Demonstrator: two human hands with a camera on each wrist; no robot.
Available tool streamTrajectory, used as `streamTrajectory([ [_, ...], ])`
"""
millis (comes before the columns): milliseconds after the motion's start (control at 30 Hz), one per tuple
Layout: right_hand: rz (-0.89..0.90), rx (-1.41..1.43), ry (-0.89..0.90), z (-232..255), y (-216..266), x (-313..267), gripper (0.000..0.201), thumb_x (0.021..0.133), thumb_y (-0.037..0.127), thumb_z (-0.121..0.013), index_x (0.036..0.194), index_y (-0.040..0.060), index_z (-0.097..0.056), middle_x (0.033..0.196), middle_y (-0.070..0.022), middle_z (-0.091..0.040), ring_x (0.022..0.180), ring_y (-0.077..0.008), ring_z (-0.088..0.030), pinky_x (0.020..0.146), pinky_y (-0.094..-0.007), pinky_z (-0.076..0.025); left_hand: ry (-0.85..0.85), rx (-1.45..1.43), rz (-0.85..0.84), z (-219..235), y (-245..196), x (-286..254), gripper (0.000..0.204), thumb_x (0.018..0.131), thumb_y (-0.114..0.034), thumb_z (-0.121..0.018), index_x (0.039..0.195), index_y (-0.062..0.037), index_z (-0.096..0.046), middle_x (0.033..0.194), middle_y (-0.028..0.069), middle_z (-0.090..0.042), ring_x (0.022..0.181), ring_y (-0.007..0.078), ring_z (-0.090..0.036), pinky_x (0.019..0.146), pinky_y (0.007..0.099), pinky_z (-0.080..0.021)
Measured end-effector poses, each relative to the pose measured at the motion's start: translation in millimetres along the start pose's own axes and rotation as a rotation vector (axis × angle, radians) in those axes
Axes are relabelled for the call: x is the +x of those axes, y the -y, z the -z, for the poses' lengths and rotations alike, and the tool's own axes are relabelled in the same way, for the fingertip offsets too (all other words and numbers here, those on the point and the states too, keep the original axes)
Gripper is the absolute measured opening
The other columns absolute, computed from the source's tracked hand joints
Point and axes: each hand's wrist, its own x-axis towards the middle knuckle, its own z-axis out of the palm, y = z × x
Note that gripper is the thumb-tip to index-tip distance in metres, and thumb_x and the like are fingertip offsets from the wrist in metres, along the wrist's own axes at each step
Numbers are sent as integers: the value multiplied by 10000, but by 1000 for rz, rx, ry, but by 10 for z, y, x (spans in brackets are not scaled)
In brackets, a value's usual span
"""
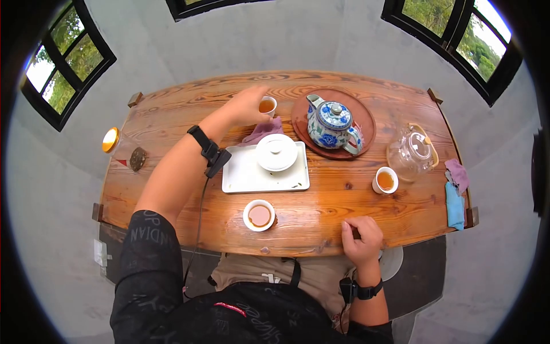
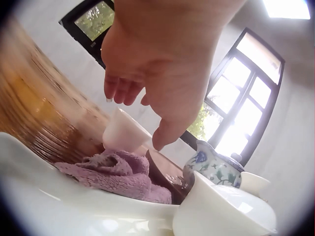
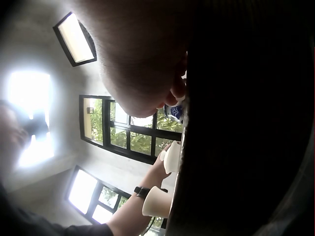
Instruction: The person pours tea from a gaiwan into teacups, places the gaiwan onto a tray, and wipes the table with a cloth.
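Note:
My left hand (image 1: 247, 106) reaches to the far side of the table, beside a white teacup (image 1: 267, 106) of amber tea. In the left wrist view, the thumb and fingers of this hand (image 2: 157, 73) are spread apart over the rim of that cup (image 2: 123, 133). A crumpled purple cloth (image 1: 260, 133) lies just in front of the cup. Nearer still is a lidded white gaiwan (image 1: 277, 153) on a white rectangular tray (image 1: 239, 175). My right hand (image 1: 364, 239) rests at the table's front edge, fingers loosely curled and holding nothing.
Another tea-filled cup (image 1: 259, 215) sits near the front edge, and one more cup (image 1: 385, 180) at right. A blue-and-white teapot (image 1: 330, 127) stands on a round brown tray (image 1: 299, 123). Right of it are a glass teapot (image 1: 409, 155) and folded cloths (image 1: 455, 203). A clear jar (image 1: 125, 148) lies at left.

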Motion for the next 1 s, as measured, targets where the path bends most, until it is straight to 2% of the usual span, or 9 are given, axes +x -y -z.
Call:
streamTrajectory([
  [33, 2, 7, 1, 1, -1, 3, 38, 854, 6, -759, 861, 16, -723, 772, -121, -687, 676, -282, -638, 638, -361, -500, 111, 12, 52, 37, -45, 19, 879, 797, -294, -865, 1522, 36, -492, 1488, 272, -582, 1365, 412, -579, 1154, 449, -462],
  [167, -5, 24, -2, -14, -36, -15, 45, 848, 4, -761, 863, 18, -721, 776, -119, -693, 679, -287, -643, 643, -364, -503, 143, -5, 90, 47, -53, 80, 893, 791, -278, -870, 1535, 26, -482, 1474, 277, -599, 1366, 404, -584, 1143, 446, -475],
  [233, 10, 17, -6, -12, -54, -13, 74, 822, 20, -783, 867, 60, -739, 769, -97, -707, 654, -279, -635, 640, -379, -491, 141, -53, 115, 63, -50, 83, 882, 796, -271, -865, 1534, 19, -479, 1420, 266, -643, 1337, 397, -609, 1125, 444, -488],
  [333, 25, 29, -10, -13, -41, 11, 85, 815, 7, -783, 864, 60, -737, 778, -92, -713, 661, -275, -646, 646, -377, -493, 100, -112, 97, 96, 31, 100, 855, 780, -295, -845, 1498, 34, -519, 1365, 275, -673, 1287, 411, -639, 1075, 452, -517],
  [700, 43, 51, 13, 2, -115, -14, 106, 792, 4, -788, 863, 55, -728, 776, -80, -713, 649, -262, -638, 634, -378, -479, 18, -10, 156, 116, 595, 394, 850, 781, -306, -825, 1504, 23, -520, 1417, 268, -647, 1323, 407, -618, 1108, 447, -499],
  [1000, 21, 88, 28, 26, -103, -9, 97, 803, 11, -786, 863, 43, -717, 753, -88, -694, 624, -265, -613, 620, -376, -474, 27, -28, 191, 50, 707, 463, 829, 788, -264, -851, 1515, -25, -531, 1386, 237, -666, 1329, 379, -621, 1122, 436, -485],
])
